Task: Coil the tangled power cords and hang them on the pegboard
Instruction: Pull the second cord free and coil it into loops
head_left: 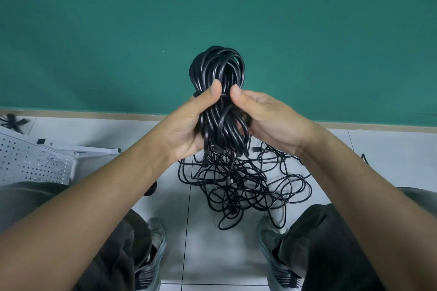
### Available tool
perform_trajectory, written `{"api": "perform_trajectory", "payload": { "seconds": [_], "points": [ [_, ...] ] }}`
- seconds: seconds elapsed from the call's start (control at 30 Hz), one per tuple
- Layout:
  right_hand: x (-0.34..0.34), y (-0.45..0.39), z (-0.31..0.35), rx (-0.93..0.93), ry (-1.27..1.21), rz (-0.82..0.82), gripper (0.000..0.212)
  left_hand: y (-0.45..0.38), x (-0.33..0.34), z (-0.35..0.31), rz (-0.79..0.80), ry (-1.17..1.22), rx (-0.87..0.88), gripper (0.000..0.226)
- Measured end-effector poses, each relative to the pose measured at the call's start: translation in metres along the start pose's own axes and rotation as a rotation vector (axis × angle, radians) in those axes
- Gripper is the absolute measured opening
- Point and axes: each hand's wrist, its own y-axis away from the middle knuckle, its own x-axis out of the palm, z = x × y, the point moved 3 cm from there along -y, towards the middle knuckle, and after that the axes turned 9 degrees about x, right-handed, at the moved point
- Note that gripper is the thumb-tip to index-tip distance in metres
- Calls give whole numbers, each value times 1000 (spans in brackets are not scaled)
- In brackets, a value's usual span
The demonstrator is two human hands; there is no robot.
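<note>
I am gripping the coiled bundle of black rubber power cord [218, 92] at its waist, left hand [189, 123] and right hand [267, 120] both curled round it, above the tangled black cords [241, 182] on the floor. It looks springy and light, so I am squeezing mid-loop.

- Black, glossy coiled cord [217, 92] against a plain teal-green wall [94, 30].
- Black tangle of cords [243, 184] on a floor [212, 255] of pale grey-white tiles with thin dark joints.
- White pegboard [30, 163], dotted with rows of small dark holes.
- Tan skirting strip [94, 114]; dark olive trousers [331, 243]; grey shoes [153, 255].
</note>
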Motion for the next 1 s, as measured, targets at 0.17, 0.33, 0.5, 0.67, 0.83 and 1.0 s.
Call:
{"api": "perform_trajectory", "payload": {
  "seconds": [0.17, 0.33, 0.5, 0.67, 0.83, 1.0],
  "points": [
    [3, 0, 0, -65, 150, -46, 92, 0, -4, 2, -41, 11, -31, 91],
    [-4, -2, 1, -148, 164, -172, 71, -6, -4, 4, -140, 39, -27, 99],
    [-17, -7, -4, -172, 132, -402, 40, -7, -14, 9, -302, -207, -21, 66],
    [-23, -6, 0, -147, 225, -436, 43, -6, -14, 3, -342, -326, 42, 45],
    [-34, 3, 16, -223, 363, -401, 32, -5, -15, -6, -231, -314, 79, 36],
    [-45, 7, 21, -253, 328, -386, 32, -6, -14, -8, -144, -271, 80, 39]
  ]
}}
